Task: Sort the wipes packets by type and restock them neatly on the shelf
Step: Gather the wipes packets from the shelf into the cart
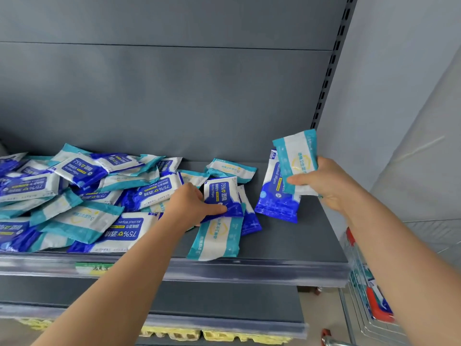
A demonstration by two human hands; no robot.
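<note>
Over the shelf (299,236), left hand (192,206) tight on blue packet (220,193), right hand (324,183) tight on teal packet (296,156).

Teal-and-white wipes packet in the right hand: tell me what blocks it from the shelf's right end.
A blue-and-white alcohol wipes packet stands upright just behind the teal-and-white packet that the right hand grips; the grey shelf in front of it is bare.

This is a shop aisle: a grey metal shelf (287,236) with a slotted upright (331,61) at its back corner, a clear price strip (224,269) along its front edge holding a green label (93,267), many identical wipes packets (82,171) heaped on it, and a wire trolley (361,295) at the right.
</note>
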